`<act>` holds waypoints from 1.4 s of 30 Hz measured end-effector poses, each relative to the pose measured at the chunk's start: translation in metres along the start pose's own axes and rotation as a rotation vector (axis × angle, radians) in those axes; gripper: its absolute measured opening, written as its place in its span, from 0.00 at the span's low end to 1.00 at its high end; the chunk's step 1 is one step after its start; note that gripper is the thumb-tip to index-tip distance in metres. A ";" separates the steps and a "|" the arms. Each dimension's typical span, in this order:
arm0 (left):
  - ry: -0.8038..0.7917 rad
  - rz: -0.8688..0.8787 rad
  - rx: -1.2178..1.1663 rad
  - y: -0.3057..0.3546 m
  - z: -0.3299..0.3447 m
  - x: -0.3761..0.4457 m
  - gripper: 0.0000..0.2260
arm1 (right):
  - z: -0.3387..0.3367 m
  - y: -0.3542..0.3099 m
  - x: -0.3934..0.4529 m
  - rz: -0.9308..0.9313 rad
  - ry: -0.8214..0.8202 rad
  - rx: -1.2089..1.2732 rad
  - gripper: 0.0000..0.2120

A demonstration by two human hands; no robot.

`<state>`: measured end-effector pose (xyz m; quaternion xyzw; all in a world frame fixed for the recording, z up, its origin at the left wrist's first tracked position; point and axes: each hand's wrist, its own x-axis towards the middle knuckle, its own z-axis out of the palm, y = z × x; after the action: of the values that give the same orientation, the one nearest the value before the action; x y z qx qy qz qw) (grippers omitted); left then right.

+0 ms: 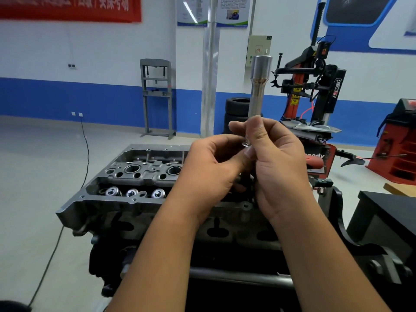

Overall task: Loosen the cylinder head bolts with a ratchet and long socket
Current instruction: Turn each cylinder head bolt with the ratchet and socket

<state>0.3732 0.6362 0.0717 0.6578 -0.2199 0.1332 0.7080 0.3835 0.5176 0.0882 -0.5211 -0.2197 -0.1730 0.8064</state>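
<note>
Both forearms rise from the bottom edge toward the middle of my view, bare to the wrist, and meet above the engine. My left hand comes in from the lower left with its back toward me, fingers curled inward and the thumb reaching across to the right, where it meets the lower end of the long socket. My right hand comes from the lower right, palm side turned partly toward me, fingers and thumb wrapped round the socket's lower end so that they pinch it. That socket stands nearly upright between the two hands, its wider, polished end pointing up, well above the fingertips, and its narrow shank running down into the grip. Whatever the left fingers close on below the socket is hidden behind the knuckles; I cannot tell if a ratchet is there.

Under the hands sits the cylinder head, grey cast metal on a dark stand, with round bores along its top and three valve springs showing along its near side. Its right part is covered by my hands.

Farther back, a red and black tyre changer stands to the right, stacked tyres beside it, and a grey press frame against the blue-striped wall.
</note>
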 end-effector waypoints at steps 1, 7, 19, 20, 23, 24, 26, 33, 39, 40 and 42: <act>-0.032 -0.018 -0.030 0.001 0.001 0.000 0.10 | 0.000 0.000 0.000 -0.003 0.004 -0.008 0.15; 0.087 0.019 0.088 0.001 0.002 -0.001 0.09 | 0.001 0.001 0.001 0.014 0.011 0.044 0.11; 0.121 0.018 0.091 0.004 0.003 -0.002 0.10 | 0.000 0.001 0.000 -0.020 -0.035 0.010 0.15; 0.148 0.030 0.102 0.003 0.003 -0.002 0.10 | 0.000 0.002 0.000 -0.029 -0.046 0.006 0.14; 0.081 0.026 0.067 0.004 0.004 -0.002 0.08 | 0.000 0.003 0.000 -0.033 -0.049 -0.029 0.14; 0.023 0.017 0.030 0.005 0.005 -0.003 0.08 | 0.000 0.003 0.000 -0.027 -0.034 -0.037 0.16; -0.044 -0.001 -0.017 0.006 0.005 -0.003 0.09 | -0.001 0.002 0.002 -0.005 -0.003 -0.015 0.17; 0.115 0.052 0.098 0.004 0.006 -0.003 0.09 | -0.002 0.002 0.001 0.011 -0.006 0.080 0.14; -0.015 -0.023 0.033 0.007 0.005 -0.003 0.09 | -0.001 0.003 0.003 0.022 -0.016 0.054 0.15; 0.012 -0.013 0.062 0.006 0.005 -0.003 0.08 | 0.000 0.003 0.003 0.031 -0.021 0.060 0.14; 0.080 0.019 0.098 0.005 0.005 -0.003 0.07 | 0.000 0.003 0.003 0.031 -0.029 0.072 0.12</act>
<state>0.3676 0.6319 0.0754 0.6839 -0.1905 0.1767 0.6818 0.3873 0.5186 0.0869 -0.4975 -0.2293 -0.1448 0.8240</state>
